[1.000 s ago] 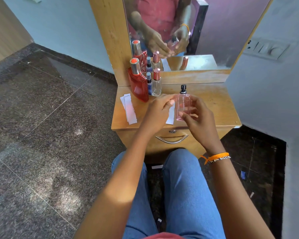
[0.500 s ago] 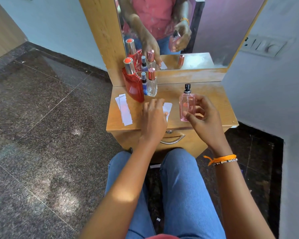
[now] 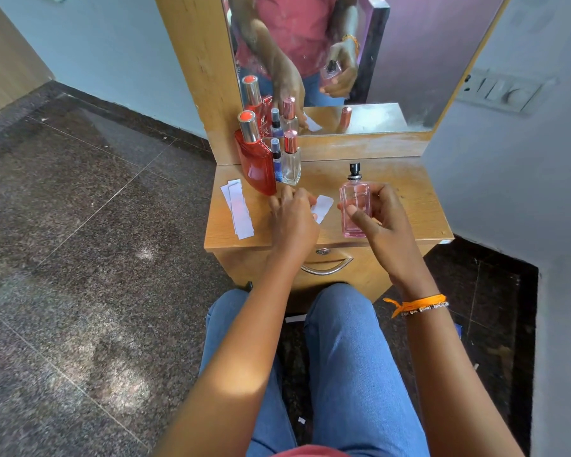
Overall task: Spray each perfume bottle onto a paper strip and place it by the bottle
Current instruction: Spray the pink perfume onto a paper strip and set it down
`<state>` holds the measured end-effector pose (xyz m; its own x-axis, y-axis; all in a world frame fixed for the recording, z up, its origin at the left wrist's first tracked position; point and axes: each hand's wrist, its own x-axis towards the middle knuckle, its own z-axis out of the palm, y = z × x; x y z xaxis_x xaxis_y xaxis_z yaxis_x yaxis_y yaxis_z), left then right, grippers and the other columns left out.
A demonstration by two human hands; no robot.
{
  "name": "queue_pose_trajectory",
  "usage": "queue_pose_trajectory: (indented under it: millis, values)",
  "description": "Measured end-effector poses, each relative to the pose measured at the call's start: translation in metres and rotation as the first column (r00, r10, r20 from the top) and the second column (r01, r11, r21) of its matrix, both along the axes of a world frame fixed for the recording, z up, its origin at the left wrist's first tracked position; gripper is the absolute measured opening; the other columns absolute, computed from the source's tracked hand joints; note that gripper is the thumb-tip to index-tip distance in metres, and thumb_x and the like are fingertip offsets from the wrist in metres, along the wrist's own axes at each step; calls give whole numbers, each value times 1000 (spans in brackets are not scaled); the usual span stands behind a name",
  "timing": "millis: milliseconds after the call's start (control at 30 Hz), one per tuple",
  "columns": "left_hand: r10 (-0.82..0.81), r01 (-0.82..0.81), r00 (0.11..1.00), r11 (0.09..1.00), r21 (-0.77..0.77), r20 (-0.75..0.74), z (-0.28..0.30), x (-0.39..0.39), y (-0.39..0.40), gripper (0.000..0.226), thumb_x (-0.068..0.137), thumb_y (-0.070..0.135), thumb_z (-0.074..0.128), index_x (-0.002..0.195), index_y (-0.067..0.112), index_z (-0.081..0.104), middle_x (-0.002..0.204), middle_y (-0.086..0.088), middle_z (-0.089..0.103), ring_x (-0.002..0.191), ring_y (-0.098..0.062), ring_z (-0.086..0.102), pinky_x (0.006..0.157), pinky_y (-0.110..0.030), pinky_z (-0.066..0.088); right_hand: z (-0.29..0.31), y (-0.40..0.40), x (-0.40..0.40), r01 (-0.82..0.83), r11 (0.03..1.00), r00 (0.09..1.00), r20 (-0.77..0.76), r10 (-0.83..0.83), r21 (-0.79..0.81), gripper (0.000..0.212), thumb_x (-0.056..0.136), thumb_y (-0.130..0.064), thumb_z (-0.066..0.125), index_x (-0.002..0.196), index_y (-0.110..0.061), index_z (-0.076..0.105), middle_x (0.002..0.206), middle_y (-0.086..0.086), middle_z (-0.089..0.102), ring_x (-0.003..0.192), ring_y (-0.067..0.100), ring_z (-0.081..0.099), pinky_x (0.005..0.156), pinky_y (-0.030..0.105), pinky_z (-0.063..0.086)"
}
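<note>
My right hand (image 3: 381, 219) grips an upright pink perfume bottle (image 3: 355, 206) with a black spray nozzle, uncapped, just above the front of the wooden dresser top (image 3: 406, 192). My left hand (image 3: 292, 216) lies palm down over a white paper strip (image 3: 323, 206), whose far end shows left of the pink bottle. At the back left stand a red bottle (image 3: 256, 163), a small blue bottle (image 3: 276, 159) and a clear bottle (image 3: 291, 163) with a pink cap. Spare paper strips (image 3: 239, 209) lie at the left edge.
A mirror (image 3: 327, 61) rises behind the dresser top and reflects the hands and bottles. A drawer with a metal handle (image 3: 327, 267) sits below the front edge. My knees in blue jeans are under it. A switch panel (image 3: 505, 94) is on the right wall.
My right hand carried the pink bottle a little to the right. My left hand lowered the paper strip from beside the bottle down onto the dresser top.
</note>
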<state>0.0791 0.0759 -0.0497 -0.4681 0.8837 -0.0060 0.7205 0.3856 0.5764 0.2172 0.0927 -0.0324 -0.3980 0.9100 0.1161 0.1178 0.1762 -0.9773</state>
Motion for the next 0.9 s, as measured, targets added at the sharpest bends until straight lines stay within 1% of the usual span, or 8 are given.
queue_pose_trajectory:
  millis: [100, 233, 300, 433, 600, 700, 767, 900]
  values:
    - [-2, 0, 998, 1000, 22, 62, 1, -1, 1, 25, 87, 8, 59, 111, 14, 54, 123, -3, 53, 117, -26, 38, 92, -30, 35, -1, -1, 0, -12, 999, 1000, -2, 12, -30, 17, 86, -24, 57, 99, -33, 53, 106, 12, 64, 100, 35, 61, 87, 57, 50]
    - [1, -4, 996, 999, 35, 88, 0, -1, 0, 36, 87, 7, 59, 121, 14, 50, 119, -4, 59, 116, -26, 41, 90, -32, 38, -3, 0, 2, -38, 998, 999, 15, 39, -46, 16, 88, -17, 57, 103, -22, 52, 100, 15, 66, 92, 36, 64, 86, 58, 49]
    - [-16, 16, 998, 1000, -9, 57, 2, -4, 3, 42, 88, 7, 57, 128, 15, 49, 126, -7, 53, 119, -29, 40, 96, -37, 39, -3, 0, 2, -45, 998, 999, 20, 46, -46, 17, 87, -17, 56, 104, -19, 53, 99, 17, 65, 90, 38, 63, 86, 59, 49]
    - [-52, 54, 998, 996, -67, 29, 4, -7, 8, 38, 90, 7, 52, 127, 15, 53, 130, -9, 48, 120, -32, 40, 97, -40, 41, 0, -1, 3, -48, 997, 999, 18, 49, -57, 16, 87, -15, 57, 102, -20, 53, 100, 20, 64, 92, 40, 60, 86, 60, 48]
    - [-18, 18, 1000, 999, -36, -4, 3, -2, 9, 26, 89, 12, 56, 115, 14, 58, 127, -7, 50, 117, -30, 41, 94, -38, 40, 0, 0, 4, -42, 997, 999, 7, 42, -65, 18, 88, -12, 56, 106, -16, 53, 103, 18, 63, 94, 37, 62, 87, 59, 49]
    - [5, -5, 1000, 1000, -3, -21, 0, 1, 8, 17, 89, 15, 58, 106, 14, 60, 124, -6, 51, 115, -28, 41, 92, -38, 41, 0, 0, 3, -42, 995, 999, -4, 41, -89, 18, 91, -6, 55, 107, -13, 53, 104, 17, 64, 88, 27, 65, 86, 52, 52]
    - [15, -14, 999, 1000, 19, -45, -1, 4, 7, 17, 89, 14, 58, 106, 14, 60, 123, -6, 52, 113, -27, 42, 90, -37, 42, 0, 0, 3, -42, 995, 999, -9, 41, -93, 18, 92, -4, 54, 106, -14, 52, 103, 12, 65, 88, 23, 66, 86, 50, 53]
    - [16, -9, 992, 998, 63, -122, -3, 8, 6, 27, 89, 14, 59, 115, 12, 55, 124, -7, 54, 113, -27, 45, 91, -36, 42, -2, 0, 3, -32, 995, 999, -8, 31, -95, 18, 91, -6, 55, 106, -16, 53, 105, 11, 64, 97, 32, 63, 88, 55, 51]
